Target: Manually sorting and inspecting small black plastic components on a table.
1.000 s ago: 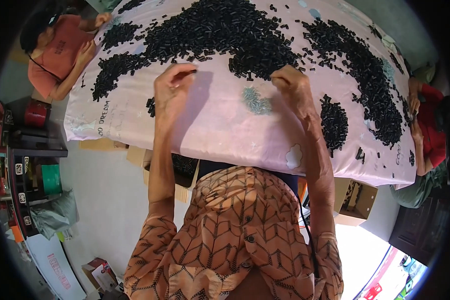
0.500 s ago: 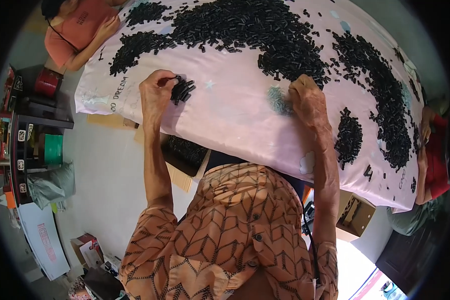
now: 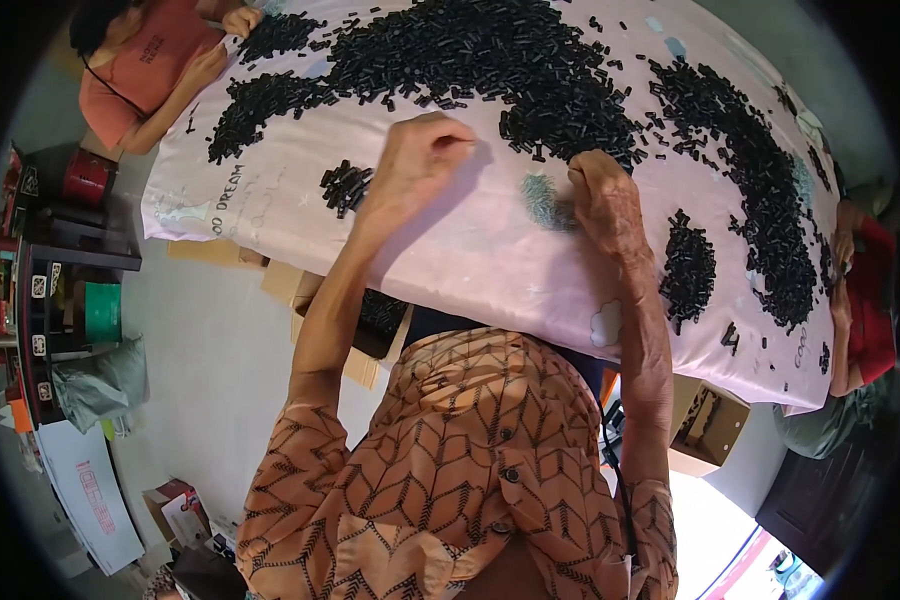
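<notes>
My left hand is over the pale pink cloth, thumb and fingertips pinched together. Whatever may be between them is too small to make out. Beside its wrist lies a small heap of short black cylindrical pieces. My right hand is closed, its knuckles turned up, at the near edge of the large pile of the same black pieces. Its fingertips curl under, so what they hold is hidden.
Another heap of black pieces lies right of my right forearm, and a long one farther right. A person in an orange shirt works at the far left, one in red at the right. An open cardboard box stands below the table edge.
My left hand has moved right from the small heap toward the large pile, leaving that heap in view. My right hand stays near the large pile. The whole view has shifted slightly.
</notes>
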Motion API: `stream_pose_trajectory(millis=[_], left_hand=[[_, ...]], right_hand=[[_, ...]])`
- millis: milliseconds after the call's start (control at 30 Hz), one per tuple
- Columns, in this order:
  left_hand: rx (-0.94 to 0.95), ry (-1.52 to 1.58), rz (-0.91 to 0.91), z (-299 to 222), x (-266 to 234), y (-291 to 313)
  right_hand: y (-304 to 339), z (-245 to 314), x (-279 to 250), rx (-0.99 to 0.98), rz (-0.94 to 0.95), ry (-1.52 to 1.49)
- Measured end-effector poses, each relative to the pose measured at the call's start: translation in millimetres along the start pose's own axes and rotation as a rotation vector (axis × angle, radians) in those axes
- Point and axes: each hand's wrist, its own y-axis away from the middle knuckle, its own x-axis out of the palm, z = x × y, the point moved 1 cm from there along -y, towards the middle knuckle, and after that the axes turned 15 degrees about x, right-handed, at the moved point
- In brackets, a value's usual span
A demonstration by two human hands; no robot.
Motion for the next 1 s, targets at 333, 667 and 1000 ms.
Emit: stream_pose_trajectory(millis=[333,667,1000], left_hand=[[0.167,-0.145,0.228,8,61,-54],[0.087,-0.087,0.052,13,73,-46],[-0.009,-0.117,-0.180,35,52,-44]], right_hand=[[-1,2,-8,0.090,-0.075,0.090],[-8,-9,-18,0.133,-0.314,0.129],[-19,2,-13,-0.050,-0.246,-0.005]])
